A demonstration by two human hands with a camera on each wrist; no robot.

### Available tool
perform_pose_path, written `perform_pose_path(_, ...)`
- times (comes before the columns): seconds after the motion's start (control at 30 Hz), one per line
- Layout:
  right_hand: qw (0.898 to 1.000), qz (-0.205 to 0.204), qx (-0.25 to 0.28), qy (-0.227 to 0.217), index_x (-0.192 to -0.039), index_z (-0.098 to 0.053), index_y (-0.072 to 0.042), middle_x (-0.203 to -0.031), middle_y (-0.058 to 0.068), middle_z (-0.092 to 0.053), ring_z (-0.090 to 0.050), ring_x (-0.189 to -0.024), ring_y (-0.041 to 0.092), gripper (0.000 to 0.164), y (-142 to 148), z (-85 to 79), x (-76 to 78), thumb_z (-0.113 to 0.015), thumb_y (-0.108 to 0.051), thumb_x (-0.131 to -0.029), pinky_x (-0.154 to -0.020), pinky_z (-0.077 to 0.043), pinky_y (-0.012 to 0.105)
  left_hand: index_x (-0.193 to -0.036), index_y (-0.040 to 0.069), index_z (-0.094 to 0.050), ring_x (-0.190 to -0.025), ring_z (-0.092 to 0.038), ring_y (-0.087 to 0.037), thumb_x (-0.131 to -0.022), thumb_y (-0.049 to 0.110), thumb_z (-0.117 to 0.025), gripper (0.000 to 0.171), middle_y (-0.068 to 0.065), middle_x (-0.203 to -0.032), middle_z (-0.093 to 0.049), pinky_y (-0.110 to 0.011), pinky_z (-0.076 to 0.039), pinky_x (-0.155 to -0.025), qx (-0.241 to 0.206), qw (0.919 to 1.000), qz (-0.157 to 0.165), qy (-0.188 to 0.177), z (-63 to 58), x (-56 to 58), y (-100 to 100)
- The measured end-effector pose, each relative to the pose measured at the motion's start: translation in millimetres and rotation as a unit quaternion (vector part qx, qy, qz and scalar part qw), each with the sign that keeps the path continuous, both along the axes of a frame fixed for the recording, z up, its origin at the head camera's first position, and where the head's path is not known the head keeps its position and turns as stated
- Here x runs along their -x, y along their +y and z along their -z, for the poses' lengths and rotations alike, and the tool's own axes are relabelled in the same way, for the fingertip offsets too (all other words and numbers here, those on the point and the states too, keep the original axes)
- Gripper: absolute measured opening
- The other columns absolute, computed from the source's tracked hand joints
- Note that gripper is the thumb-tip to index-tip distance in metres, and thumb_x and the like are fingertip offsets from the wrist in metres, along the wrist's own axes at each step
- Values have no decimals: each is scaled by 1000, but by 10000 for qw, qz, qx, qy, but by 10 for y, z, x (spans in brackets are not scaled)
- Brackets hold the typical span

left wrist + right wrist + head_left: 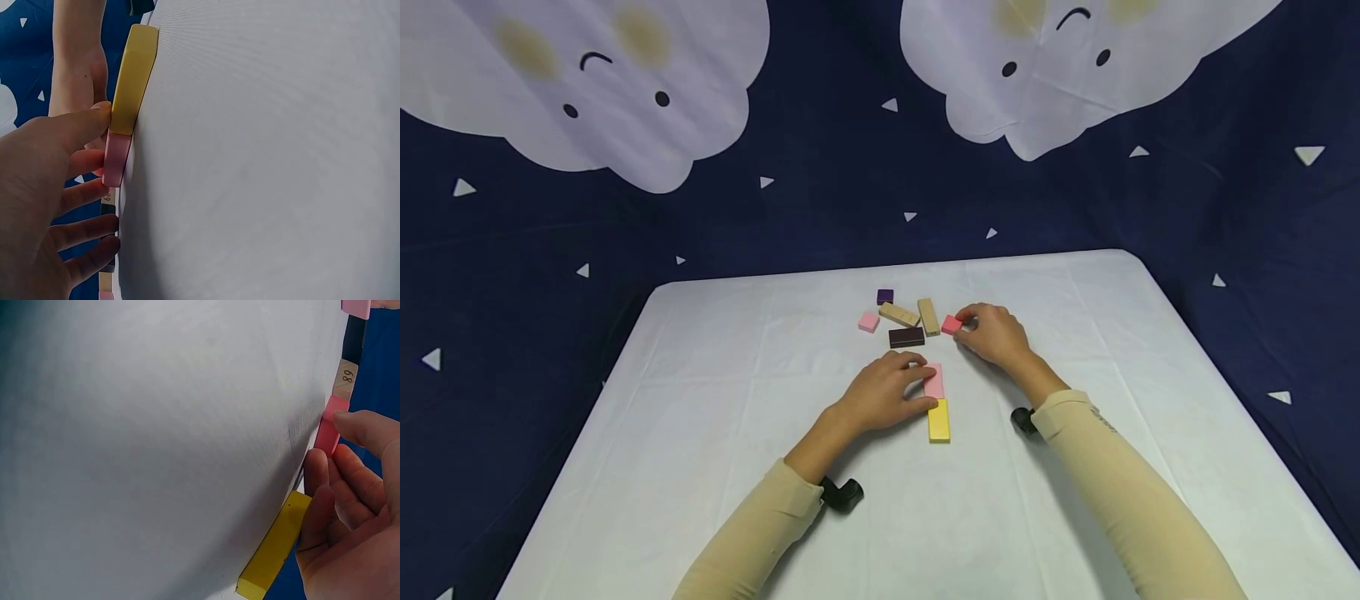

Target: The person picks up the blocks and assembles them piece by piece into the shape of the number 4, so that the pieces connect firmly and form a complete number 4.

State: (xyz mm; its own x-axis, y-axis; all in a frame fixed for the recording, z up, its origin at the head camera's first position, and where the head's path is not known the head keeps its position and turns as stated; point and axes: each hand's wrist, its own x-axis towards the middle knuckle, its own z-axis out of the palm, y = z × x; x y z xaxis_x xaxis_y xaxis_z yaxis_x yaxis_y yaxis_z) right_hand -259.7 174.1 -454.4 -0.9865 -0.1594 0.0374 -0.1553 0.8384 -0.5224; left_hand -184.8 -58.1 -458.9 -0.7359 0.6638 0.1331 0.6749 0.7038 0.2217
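My left hand [880,392] touches a light pink block [935,383] and a yellow block [938,422], which lie end to end. Its index finger lies over the pink one, while the thumb meets the yellow one; the other fingers are spread in the left wrist view. Farther off, my right hand [996,335] pinches a small red-pink block [951,325] between thumb and finger. Beside that hand's lower fingers, the right wrist view shows a yellow block [275,544]; I cannot tell whether it is the same yellow block.
Around the red-pink block lie two wooden blocks [928,317], a dark brown block [907,337], a small pink block [868,322] and a purple block [885,297]. They sit on a white-covered table [715,433]. Behind it hangs a dark blue cloth [820,225] with clouds.
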Motion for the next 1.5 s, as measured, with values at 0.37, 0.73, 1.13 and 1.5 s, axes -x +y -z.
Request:
perform_pose_path(0.37, 10000, -6, 20, 13, -112, -70, -12, -108, 7, -66, -58, -92, 27, 32, -2, 4, -1, -71, -26, -83, -77, -46, 48, -129, 22, -63, -116, -49, -19, -89, 56, -58, 53, 1, -129, -56, -36, -39, -100, 95, 9999, -33, -46, -15, -9, 17)
perform_pose_path(0.73, 9999, -61, 48, 129, -112, -70, -12, -108, 8, -67, -59, -96, 28, 32, 8, 25, -8, -72, -26, -83, -79, -46, 49, -131, 22, -61, -120, -49, -19, -91, 54, -56, 51, 3, -139, -50, -39, -41, -98, -9, 9999, 105, -113, -41, -76, 15)
perform_pose_path(1.13, 9999, -48, -48, 103, -112, -70, -12, -102, 6, -67, -58, -88, 25, 32, -9, 3, -5, -71, -26, -83, -74, -46, 46, -132, 21, -61, -119, -49, -18, -91, 51, -58, 51, 7, -140, -50, -39, -43, -95, 201, 9997, 115, -73, -61, -143, 40)
perform_pose_path(1.5, 10000, -54, -6, 40, -114, -69, -11, -111, 9, -66, -58, -101, 30, 33, -13, 28, -32, -71, -26, -84, -82, -46, 51, -132, 21, -61, -116, -52, -19, -92, 52, -55, 51, 5, -140, -51, -39, -45, -90, 176, 9996, 27, 240, -30, -230, 69)
